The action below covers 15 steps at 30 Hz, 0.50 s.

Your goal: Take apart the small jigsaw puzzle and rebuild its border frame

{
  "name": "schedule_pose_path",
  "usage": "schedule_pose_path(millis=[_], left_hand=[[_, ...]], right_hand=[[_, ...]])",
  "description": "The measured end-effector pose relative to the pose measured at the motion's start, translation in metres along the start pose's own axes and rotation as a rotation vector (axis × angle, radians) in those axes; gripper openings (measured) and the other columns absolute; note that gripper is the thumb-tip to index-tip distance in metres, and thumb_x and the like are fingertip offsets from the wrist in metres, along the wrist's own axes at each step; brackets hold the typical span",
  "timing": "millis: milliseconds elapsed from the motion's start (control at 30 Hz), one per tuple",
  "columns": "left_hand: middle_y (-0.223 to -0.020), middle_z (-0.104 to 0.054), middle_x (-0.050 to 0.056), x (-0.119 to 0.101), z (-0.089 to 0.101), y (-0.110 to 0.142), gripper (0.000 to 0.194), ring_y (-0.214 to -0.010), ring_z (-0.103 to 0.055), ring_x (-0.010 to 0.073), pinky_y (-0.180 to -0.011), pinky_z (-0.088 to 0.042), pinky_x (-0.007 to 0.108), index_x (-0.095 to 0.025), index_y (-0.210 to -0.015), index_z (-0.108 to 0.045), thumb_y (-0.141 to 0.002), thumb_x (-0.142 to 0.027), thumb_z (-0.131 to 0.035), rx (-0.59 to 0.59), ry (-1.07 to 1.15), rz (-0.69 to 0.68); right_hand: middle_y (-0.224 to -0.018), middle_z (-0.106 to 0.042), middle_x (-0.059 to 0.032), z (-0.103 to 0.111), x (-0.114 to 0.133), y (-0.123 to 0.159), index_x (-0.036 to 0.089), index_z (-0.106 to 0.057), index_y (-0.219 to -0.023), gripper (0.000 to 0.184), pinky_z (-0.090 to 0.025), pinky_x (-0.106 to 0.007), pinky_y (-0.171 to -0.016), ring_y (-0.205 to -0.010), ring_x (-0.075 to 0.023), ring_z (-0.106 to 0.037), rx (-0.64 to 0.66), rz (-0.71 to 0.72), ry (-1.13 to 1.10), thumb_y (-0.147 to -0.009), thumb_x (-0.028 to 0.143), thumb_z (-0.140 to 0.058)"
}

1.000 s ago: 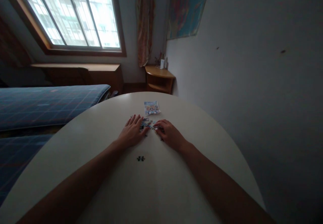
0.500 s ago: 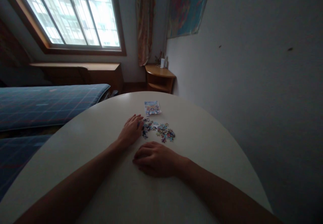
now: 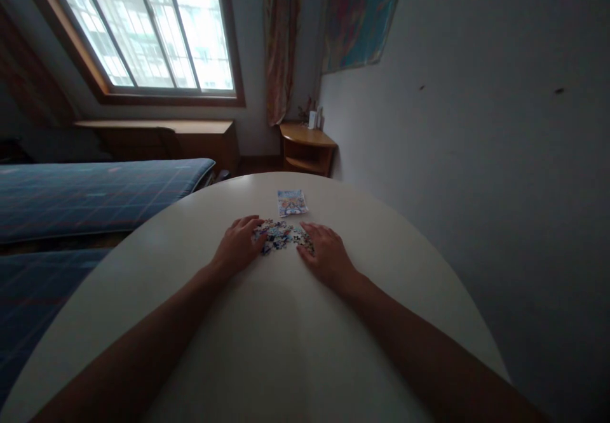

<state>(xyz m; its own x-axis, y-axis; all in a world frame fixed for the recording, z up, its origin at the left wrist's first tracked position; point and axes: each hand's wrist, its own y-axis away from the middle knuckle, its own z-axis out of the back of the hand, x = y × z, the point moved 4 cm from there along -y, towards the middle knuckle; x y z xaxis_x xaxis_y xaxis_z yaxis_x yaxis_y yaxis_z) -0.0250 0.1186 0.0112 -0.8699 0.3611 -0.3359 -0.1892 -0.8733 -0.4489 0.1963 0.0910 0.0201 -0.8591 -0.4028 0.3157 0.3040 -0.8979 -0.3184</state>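
A heap of small multicoloured jigsaw puzzle pieces point(image 3: 278, 235) lies on the pale round table point(image 3: 286, 321). On its left side, my left hand point(image 3: 238, 243) rests with fingers apart, the fingertips touching the edge pieces. Across from it, my right hand point(image 3: 326, 253) lies against the right side of the heap, its fingers spread and partly covering some pieces. Neither hand grips anything. Just beyond the heap lies a small printed picture packet point(image 3: 291, 202), flat on the tabletop.
A bed with a blue plaid mattress point(image 3: 105, 194) stands left of the table. At the back are a wooden corner shelf point(image 3: 307, 136) with small items and a long wooden desk point(image 3: 162, 127) below the window point(image 3: 147, 26). A white wall point(image 3: 476, 169) runs along the right.
My right hand has moved forward from the near side of the pieces to their right edge, and its fingers have spread. The pieces are gathered closer together. The view has shifted slightly.
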Motion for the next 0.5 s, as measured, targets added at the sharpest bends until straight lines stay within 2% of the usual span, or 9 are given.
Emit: schedule_pose_path(millis=[100, 200, 300, 400, 500], left_hand=[[-0.132, -0.063, 0.012, 0.006, -0.005, 0.000, 0.035, -0.122, -0.056, 0.0331, -0.107, -0.043, 0.050, -0.018, -0.117, -0.068, -0.091, -0.038, -0.054, 0.034, -0.008, -0.011], [-0.129, -0.065, 0.010, 0.011, -0.006, -0.001, 0.034, -0.121, -0.057, 0.0304, -0.108, -0.043, 0.047, -0.020, -0.116, -0.068, -0.092, -0.039, -0.053, 0.067, 0.008, -0.051], [-0.131, -0.064, 0.007, 0.017, -0.001, -0.001, 0.035, -0.123, -0.056, 0.0279, -0.109, -0.043, 0.045, -0.023, -0.118, -0.067, -0.091, -0.041, -0.053, 0.120, 0.041, -0.120], [-0.130, -0.065, 0.006, 0.025, 0.005, -0.001, 0.036, -0.122, -0.058, 0.0247, -0.109, -0.044, 0.041, -0.024, -0.119, -0.066, -0.091, -0.043, -0.053, 0.162, 0.078, -0.173], [-0.134, -0.063, 0.010, 0.034, 0.005, -0.003, 0.040, -0.125, -0.057, 0.0263, -0.110, -0.042, 0.045, -0.021, -0.120, -0.065, -0.094, -0.046, -0.047, 0.150, 0.086, -0.161]], right_hand=[[-0.149, -0.049, -0.0152, -0.005, -0.007, -0.002, 0.014, -0.047, -0.147, 0.057, -0.028, -0.047, -0.117, -0.140, -0.0287, -0.040, 0.069, -0.061, 0.017, -0.096, 0.040, -0.050], [-0.152, -0.046, -0.0134, -0.008, -0.011, -0.006, 0.016, -0.053, -0.142, 0.048, -0.027, -0.049, -0.118, -0.143, -0.0282, -0.037, 0.163, 0.068, -0.032, -0.100, 0.036, -0.044], [-0.150, -0.049, -0.0142, -0.005, -0.019, -0.009, 0.016, -0.056, -0.139, 0.045, -0.030, -0.048, -0.118, -0.143, -0.0266, -0.038, 0.204, 0.233, -0.132, -0.099, 0.033, -0.046], [-0.143, -0.055, -0.0147, 0.002, -0.030, -0.012, 0.016, -0.061, -0.133, 0.042, -0.037, -0.044, -0.115, -0.138, -0.0253, -0.046, 0.161, 0.273, -0.201, -0.096, 0.032, -0.052], [-0.136, -0.062, -0.0141, 0.008, -0.037, -0.013, 0.018, -0.065, -0.127, 0.041, -0.042, -0.044, -0.110, -0.127, -0.0256, -0.056, 0.070, 0.221, -0.179, -0.092, 0.037, -0.060]])
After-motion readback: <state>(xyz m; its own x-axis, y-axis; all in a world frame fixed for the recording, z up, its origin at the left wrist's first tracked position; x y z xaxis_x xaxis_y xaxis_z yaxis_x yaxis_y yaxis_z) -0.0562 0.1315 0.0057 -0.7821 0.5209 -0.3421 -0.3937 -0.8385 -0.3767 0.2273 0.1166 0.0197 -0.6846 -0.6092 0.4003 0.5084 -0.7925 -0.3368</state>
